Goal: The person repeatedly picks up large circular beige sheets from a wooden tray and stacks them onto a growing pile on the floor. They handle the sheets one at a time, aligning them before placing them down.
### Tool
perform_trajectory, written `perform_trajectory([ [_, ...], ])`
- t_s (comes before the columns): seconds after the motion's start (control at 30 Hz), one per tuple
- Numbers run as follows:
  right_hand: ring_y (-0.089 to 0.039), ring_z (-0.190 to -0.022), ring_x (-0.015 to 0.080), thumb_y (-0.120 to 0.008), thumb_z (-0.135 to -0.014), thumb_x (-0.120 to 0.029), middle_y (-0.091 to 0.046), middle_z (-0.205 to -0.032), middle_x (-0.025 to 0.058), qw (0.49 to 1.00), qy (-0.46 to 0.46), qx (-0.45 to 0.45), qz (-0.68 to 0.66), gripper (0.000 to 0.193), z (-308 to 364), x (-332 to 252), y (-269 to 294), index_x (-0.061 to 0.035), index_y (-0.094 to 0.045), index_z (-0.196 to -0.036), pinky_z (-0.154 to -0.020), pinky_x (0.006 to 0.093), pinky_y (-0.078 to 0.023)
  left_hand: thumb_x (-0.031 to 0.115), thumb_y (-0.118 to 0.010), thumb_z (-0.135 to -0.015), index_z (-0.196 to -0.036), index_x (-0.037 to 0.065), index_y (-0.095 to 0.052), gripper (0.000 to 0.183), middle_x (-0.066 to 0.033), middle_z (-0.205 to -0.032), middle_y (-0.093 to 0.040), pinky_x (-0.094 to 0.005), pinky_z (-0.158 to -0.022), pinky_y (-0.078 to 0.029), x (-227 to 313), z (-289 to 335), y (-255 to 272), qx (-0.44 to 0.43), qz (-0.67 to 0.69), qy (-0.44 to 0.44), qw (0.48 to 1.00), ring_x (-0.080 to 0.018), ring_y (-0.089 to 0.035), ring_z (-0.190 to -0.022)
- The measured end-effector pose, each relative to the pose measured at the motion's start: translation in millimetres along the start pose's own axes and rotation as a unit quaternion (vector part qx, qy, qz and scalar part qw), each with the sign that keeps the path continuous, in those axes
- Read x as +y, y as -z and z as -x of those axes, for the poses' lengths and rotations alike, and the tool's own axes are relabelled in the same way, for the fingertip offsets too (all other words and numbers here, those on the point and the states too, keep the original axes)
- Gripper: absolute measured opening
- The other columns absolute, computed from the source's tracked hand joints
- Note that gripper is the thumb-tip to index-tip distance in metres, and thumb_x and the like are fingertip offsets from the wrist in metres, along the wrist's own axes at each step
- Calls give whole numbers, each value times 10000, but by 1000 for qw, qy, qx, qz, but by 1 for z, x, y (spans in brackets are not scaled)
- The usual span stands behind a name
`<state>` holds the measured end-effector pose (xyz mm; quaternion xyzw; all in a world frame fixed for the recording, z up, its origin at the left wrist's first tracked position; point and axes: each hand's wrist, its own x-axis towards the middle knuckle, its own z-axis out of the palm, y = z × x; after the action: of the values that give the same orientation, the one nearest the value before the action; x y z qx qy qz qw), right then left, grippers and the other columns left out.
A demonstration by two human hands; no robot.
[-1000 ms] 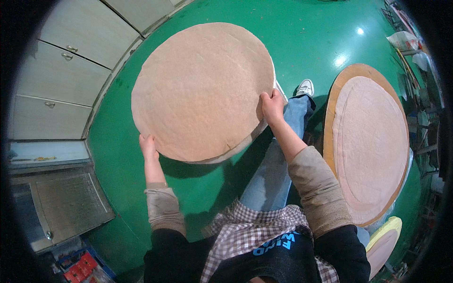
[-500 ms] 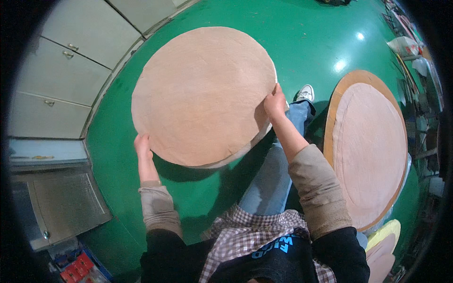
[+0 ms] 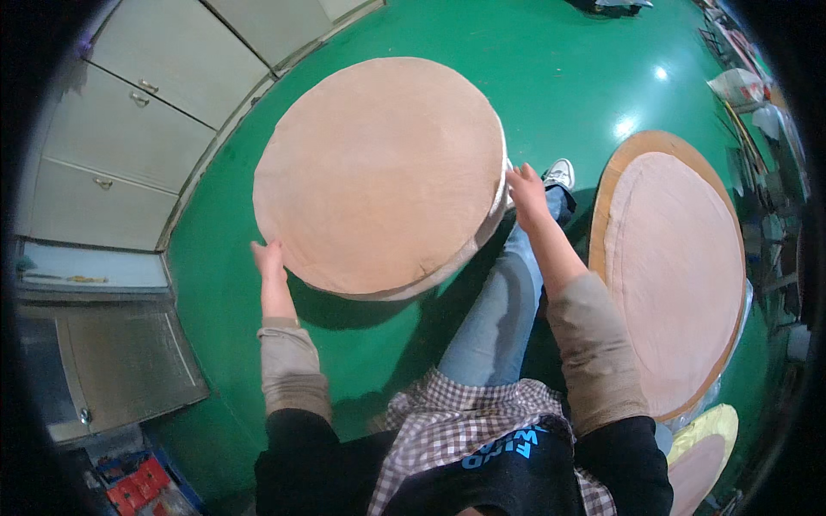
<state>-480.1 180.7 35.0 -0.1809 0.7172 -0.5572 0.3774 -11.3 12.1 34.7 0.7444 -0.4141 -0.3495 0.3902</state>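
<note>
A large round beige pad (image 3: pixel 383 172), thick, with a smooth cloth-like top and a paler, layered side, lies in front of me and casts a shadow on the green floor. At its lower left edge is my left hand (image 3: pixel 269 258), its fingers slightly apart beside the rim. My right hand (image 3: pixel 527 191) is just off the right rim, fingers loosely apart and the thumb clear of the top. The undersides of both hands are hidden, and so is whatever supports the pad.
To the right, a pinkish oval piece (image 3: pixel 671 275) lies on a larger brown board (image 3: pixel 602 232). A yellow-edged piece (image 3: pixel 718 426) is below it. Pale cabinets (image 3: pixel 129 129) line the left, with a red-filled crate (image 3: pixel 142 486) near lower left. My white shoe (image 3: pixel 560 174) stands beyond my right hand.
My right hand has come away from the pad's right rim, its thumb off the top. My left hand has eased slightly outward. The view has shifted slightly; the pad appears still.
</note>
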Motion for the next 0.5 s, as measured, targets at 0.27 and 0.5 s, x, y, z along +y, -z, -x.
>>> perform_trajectory([
  [0.27,-638,-800,187,-532,-901,-158,-636,-973,124,978,-54,89,-182,327,190,63,162,22,-527,-1174,-721,271,-502,119,-581,-810,-1357,-41,-292,640,-224,-1415,-302,-424,-1097,-206,35,133,-32,27,-93,-389,916,-348,-283,-1318],
  [0.5,-587,-556,150,-522,-905,-123,-582,-705,47,956,8,260,-133,190,279,92,246,27,-569,-1011,-552,258,-495,26,-487,-900,-1149,-32,-512,257,-124,-1121,-571,-315,-895,-462,48,381,-125,-564,175,-233,772,-186,-562,-1037],
])
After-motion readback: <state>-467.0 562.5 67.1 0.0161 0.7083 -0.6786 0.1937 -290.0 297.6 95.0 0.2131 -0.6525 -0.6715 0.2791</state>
